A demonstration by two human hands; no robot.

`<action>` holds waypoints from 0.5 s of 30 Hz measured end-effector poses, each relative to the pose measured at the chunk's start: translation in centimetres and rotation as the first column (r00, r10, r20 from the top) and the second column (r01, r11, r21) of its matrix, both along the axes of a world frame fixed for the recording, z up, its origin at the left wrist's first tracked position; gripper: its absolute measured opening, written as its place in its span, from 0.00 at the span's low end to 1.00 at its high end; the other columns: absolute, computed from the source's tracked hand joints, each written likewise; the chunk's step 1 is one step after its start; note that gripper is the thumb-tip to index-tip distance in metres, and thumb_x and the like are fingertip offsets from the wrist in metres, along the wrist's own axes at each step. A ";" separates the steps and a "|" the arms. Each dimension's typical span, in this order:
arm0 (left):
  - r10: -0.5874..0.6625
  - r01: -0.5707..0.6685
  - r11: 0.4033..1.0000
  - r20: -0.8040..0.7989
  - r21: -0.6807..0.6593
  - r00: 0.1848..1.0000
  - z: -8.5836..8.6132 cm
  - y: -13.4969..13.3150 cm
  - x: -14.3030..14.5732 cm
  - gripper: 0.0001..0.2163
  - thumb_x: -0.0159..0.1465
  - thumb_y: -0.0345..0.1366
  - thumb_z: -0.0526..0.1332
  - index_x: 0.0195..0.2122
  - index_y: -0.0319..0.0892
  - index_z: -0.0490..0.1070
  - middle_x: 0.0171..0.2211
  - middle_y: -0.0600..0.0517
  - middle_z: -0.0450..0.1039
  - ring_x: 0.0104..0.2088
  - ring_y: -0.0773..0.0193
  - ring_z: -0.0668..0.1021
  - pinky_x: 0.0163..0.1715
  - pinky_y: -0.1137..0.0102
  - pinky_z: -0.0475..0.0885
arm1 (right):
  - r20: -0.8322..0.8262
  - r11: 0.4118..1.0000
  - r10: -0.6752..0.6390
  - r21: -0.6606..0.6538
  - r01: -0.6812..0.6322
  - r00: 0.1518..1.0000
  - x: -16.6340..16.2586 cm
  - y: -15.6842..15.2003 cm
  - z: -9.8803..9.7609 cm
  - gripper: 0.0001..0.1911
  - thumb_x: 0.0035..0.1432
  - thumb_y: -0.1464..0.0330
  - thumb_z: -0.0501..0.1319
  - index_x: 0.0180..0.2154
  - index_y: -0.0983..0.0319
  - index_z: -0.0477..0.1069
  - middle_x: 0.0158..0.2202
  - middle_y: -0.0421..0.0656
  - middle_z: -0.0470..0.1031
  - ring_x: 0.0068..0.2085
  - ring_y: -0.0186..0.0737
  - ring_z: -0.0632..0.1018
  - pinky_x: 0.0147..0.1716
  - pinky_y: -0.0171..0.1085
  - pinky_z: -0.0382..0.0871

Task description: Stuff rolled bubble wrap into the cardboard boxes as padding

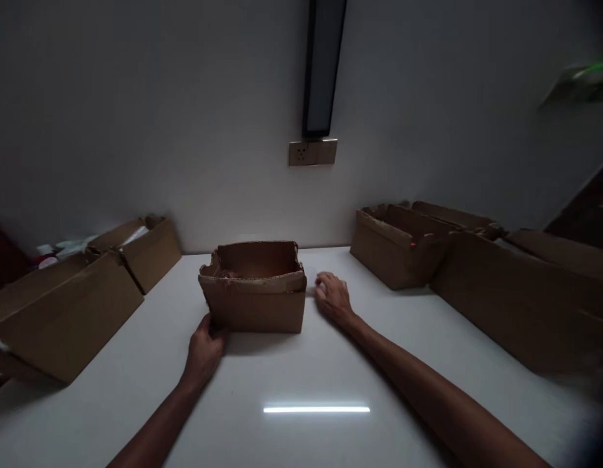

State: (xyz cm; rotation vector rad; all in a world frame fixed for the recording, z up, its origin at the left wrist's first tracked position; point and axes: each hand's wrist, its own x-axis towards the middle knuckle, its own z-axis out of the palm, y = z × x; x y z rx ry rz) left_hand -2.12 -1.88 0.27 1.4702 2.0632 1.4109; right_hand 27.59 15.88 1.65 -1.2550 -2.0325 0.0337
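An open-topped cardboard box stands upright on the white table, its rim torn and uneven. At its lower left corner, my left hand is closed on the cardboard, with some fingers hidden against the side. My right hand rests on the table just right of the box, apart from it, with its fingers curled. Beside those fingertips is a faint, clear-looking patch, too dim to name. The inside of the box is mostly in shadow, and its contents cannot be made out.
Two cardboard boxes stand at the left, a nearer one and a farther one. White-capped bottles show behind them. More boxes line the right side. A wall socket is behind the table.
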 end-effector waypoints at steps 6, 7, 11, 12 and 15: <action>-0.006 0.006 1.000 0.032 0.013 0.999 -0.2 -0.2 -0.3 0.23 0.57 0.39 0.59 0.54 0.38 0.68 0.46 0.43 0.77 0.47 0.52 0.78 0.50 0.60 0.72 | -0.136 0.999 0.023 -0.034 -0.028 0.990 8.0 -12.4 -1.3 0.12 0.64 0.61 0.54 0.38 0.58 0.74 0.51 0.48 0.75 0.52 0.47 0.75 0.51 0.48 0.65; -0.002 0.002 1.000 0.033 0.019 0.999 -0.2 -0.3 -0.3 0.24 0.57 0.39 0.60 0.55 0.38 0.66 0.48 0.42 0.76 0.48 0.52 0.78 0.51 0.60 0.71 | -0.212 0.999 0.006 -0.033 -0.013 0.977 8.8 -14.0 -1.2 0.12 0.64 0.60 0.55 0.38 0.58 0.74 0.51 0.48 0.74 0.52 0.47 0.75 0.52 0.49 0.65; 0.113 -0.112 0.991 -0.007 0.077 0.994 0.3 -2.2 0.5 0.29 0.57 0.37 0.59 0.60 0.35 0.61 0.56 0.37 0.67 0.57 0.47 0.71 0.59 0.53 0.64 | -0.429 1.000 -0.005 0.008 0.009 0.903 9.4 -17.9 -0.3 0.10 0.63 0.61 0.58 0.37 0.58 0.75 0.51 0.48 0.73 0.54 0.47 0.74 0.55 0.49 0.66; 0.146 -0.139 0.983 -0.052 0.119 0.988 0.5 -3.1 0.9 0.29 0.58 0.36 0.59 0.61 0.35 0.60 0.57 0.36 0.65 0.59 0.46 0.69 0.61 0.52 0.61 | -0.446 1.000 0.028 0.006 -0.028 0.895 9.1 -18.5 0.0 0.10 0.63 0.62 0.58 0.38 0.58 0.76 0.51 0.47 0.74 0.54 0.46 0.74 0.55 0.48 0.66; 0.130 -0.058 0.961 -0.258 0.269 0.958 0.6 -6.3 3.0 0.25 0.62 0.35 0.57 0.61 0.38 0.60 0.58 0.39 0.64 0.61 0.47 0.66 0.61 0.52 0.60 | -0.452 0.976 0.164 -0.055 -0.210 0.877 8.3 -19.8 0.6 0.09 0.64 0.63 0.58 0.41 0.56 0.76 0.51 0.47 0.75 0.54 0.46 0.74 0.54 0.46 0.68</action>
